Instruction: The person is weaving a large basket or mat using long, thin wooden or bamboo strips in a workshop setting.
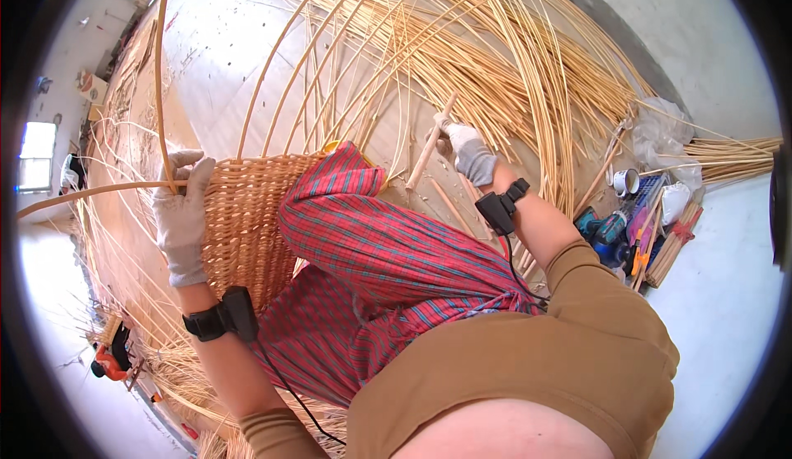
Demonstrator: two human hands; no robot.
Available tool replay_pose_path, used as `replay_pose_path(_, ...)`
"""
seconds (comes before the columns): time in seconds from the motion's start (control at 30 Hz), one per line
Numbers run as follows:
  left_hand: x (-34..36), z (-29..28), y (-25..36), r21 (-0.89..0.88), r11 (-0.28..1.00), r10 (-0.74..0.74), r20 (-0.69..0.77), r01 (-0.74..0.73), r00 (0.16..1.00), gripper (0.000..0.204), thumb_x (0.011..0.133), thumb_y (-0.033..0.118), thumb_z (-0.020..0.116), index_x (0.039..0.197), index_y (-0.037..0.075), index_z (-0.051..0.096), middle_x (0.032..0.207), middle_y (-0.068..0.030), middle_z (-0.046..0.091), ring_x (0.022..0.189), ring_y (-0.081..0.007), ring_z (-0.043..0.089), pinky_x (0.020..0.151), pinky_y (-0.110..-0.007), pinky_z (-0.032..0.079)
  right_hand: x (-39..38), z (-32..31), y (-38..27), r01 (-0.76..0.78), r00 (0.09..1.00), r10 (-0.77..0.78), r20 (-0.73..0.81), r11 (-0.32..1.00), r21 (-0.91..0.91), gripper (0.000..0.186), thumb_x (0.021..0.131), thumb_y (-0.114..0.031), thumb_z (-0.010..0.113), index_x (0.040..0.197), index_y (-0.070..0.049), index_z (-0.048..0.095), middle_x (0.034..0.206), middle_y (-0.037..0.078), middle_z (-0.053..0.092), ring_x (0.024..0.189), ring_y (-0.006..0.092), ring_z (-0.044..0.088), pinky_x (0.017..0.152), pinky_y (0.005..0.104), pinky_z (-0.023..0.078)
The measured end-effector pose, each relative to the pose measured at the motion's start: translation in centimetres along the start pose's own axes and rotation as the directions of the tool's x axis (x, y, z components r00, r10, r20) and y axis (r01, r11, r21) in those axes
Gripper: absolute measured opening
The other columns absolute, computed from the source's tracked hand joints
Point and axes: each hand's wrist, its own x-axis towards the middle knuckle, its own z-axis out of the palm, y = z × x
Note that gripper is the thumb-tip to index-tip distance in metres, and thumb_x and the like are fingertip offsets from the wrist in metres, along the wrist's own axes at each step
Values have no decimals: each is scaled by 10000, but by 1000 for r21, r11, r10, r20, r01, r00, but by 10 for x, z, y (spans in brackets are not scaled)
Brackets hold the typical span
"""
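A woven cane basket [247,224] leans against my bent leg, its upright canes rising from the top edge. My left hand [183,220], in a pale work glove, is closed at the basket's upper left corner. Its thumb and fingers pinch a long cane [91,197] where it crosses an upright stake [159,71]. My right hand [469,152], gloved too, is out to the right of the basket and above the floor. Its fingers wrap round a wooden stick [425,152], which tilts with its upper end to the right. The palm side of that grip is hidden.
A large heap of long canes [528,71] covers the floor ahead and to the right. Tools, including a teal power drill [609,230], lie at the right beside a roll of tape [626,183] and a clear plastic bag [664,133]. A person in orange [110,364] is far left.
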Motion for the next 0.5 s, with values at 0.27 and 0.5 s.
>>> replay_pose_path(0.27, 0, -1, -1, -6, 1000, 27, -3, -27, 1000, 252, 926, 163, 774, 1104, 20, 667, 926, -44, 660, 852, -112, 626, 750, -271, 520, -13, 14, 2, 58, 993, -75, -96, 984, -171, 234, 947, -260, 767, 932, -94, 603, 826, 15, 666, 686, 100, 630, 544, 214, 528)
replay_pose_path(0.5, -3, 3, 1, 28, 1000, 9, 17, -9, 1000, 200, 953, 147, 726, 1112, 40, 668, 905, -32, 663, 847, -107, 612, 765, -277, 516, -27, 30, 8, 150, 985, -163, -59, 971, -184, 233, 954, -247, 759, 1028, -77, 618, 830, 10, 668, 689, 99, 638, 586, 222, 549)
